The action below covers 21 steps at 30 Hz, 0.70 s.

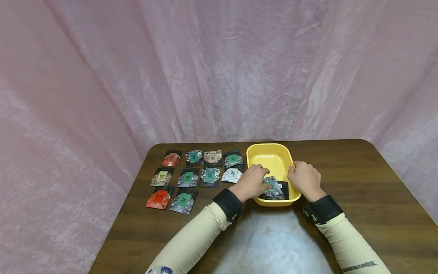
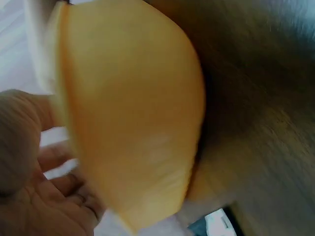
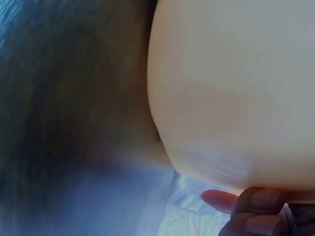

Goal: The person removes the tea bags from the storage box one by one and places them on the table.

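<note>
My left hand point(image 1: 251, 182) reaches over the left rim of a yellow plastic basin point(image 1: 273, 147). Its fingertips are at a dark packet with a green label point(image 1: 272, 187), lying tilted on other dark packets inside; whether they pinch it is unclear. In the left wrist view, the basin wall point(image 2: 133, 108) hides the fingertips of the bent left fingers point(image 2: 74, 196). On the opposite side, my right hand point(image 1: 305, 180) grips the basin's right rim. Curled right fingers point(image 3: 261, 211) show at the rim below the basin's pale-looking wall point(image 3: 236, 98) in the right wrist view.
Left of the basin, several small packets lie in rows on the brown wooden table point(image 1: 359, 182), among them a red one point(image 1: 160, 198), a beige-labelled one point(image 1: 213, 157) and a white-labelled one point(image 1: 232, 174). A pink curtain point(image 1: 219, 68) hangs behind the table.
</note>
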{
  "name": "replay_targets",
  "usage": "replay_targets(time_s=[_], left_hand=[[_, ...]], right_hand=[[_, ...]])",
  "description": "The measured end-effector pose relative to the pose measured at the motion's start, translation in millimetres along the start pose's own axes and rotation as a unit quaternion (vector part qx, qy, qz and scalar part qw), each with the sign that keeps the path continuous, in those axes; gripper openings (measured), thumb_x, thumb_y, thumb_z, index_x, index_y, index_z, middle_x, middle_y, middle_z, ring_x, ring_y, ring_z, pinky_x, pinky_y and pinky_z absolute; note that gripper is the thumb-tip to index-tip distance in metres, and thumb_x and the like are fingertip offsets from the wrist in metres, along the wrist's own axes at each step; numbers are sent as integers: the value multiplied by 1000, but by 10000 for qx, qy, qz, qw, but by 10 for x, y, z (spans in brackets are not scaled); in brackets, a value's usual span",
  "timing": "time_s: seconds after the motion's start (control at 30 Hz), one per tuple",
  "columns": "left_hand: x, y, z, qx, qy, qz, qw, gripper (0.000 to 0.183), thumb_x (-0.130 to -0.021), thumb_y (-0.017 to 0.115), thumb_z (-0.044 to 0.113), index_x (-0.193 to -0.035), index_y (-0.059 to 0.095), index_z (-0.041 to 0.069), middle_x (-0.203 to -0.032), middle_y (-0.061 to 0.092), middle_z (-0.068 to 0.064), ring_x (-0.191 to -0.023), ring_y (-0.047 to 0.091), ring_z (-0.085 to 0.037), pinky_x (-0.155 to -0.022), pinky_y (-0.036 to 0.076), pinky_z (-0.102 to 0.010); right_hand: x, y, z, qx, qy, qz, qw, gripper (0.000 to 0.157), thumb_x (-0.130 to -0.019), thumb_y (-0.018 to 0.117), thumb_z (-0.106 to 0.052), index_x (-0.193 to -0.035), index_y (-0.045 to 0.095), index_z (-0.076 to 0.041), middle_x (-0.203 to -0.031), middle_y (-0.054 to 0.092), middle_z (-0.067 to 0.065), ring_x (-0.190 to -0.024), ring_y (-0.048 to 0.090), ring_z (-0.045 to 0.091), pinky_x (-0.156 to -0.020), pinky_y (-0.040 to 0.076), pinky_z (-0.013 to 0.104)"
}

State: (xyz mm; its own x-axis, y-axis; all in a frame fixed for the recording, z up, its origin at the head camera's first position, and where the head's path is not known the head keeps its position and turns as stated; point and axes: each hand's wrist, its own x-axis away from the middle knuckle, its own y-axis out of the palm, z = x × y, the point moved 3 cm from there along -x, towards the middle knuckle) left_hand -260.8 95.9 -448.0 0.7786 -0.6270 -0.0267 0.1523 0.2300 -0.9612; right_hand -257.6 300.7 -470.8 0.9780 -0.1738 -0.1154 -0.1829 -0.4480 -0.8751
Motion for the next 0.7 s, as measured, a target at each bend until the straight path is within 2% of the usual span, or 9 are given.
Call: replay_targets(time_s=[0.17,0.27,0.37,0.53,0.7], left_hand=[[-193,177,-13,-849,-111,-399,9955,63,-92,82,52,-141,69,16,-125,74,-2,-115,68,-22,-99,51,-33],[-226,239,-4,-1286,-226,-547,9899,66,-89,80,61,-140,70,20,-123,74,0,-113,67,-21,-96,47,-33],[-234,262,14,-1500,-342,-571,9864,65,-89,79,65,-137,70,22,-123,72,1,-112,65,-19,-93,44,-32],[-218,263,54,-1657,-503,-529,9835,67,-85,80,69,-133,70,22,-119,69,2,-110,63,-17,-90,42,-29],[-228,270,49,-1377,-586,-262,9884,61,-84,86,59,-125,69,18,-113,73,2,-106,68,-18,-87,45,-30]], right_hand=[[-5,-9,-3,2,-11,6,10000,36,-105,50,-27,-114,75,-2,-84,73,16,-74,68,38,-55,39,38],[-12,-15,-19,-5,-1,8,10000,35,-105,50,-27,-110,75,-3,-84,73,17,-75,68,39,-55,39,39],[-17,-23,-28,4,18,29,10000,34,-105,50,-26,-109,75,-3,-84,73,17,-75,68,39,-55,39,40],[-9,-27,-29,28,44,-34,10000,37,-106,49,-27,-117,74,-2,-85,73,17,-74,67,37,-56,39,39],[0,-26,-34,18,37,3,10000,35,-106,50,-26,-112,75,-3,-83,73,17,-73,67,38,-55,39,40]])
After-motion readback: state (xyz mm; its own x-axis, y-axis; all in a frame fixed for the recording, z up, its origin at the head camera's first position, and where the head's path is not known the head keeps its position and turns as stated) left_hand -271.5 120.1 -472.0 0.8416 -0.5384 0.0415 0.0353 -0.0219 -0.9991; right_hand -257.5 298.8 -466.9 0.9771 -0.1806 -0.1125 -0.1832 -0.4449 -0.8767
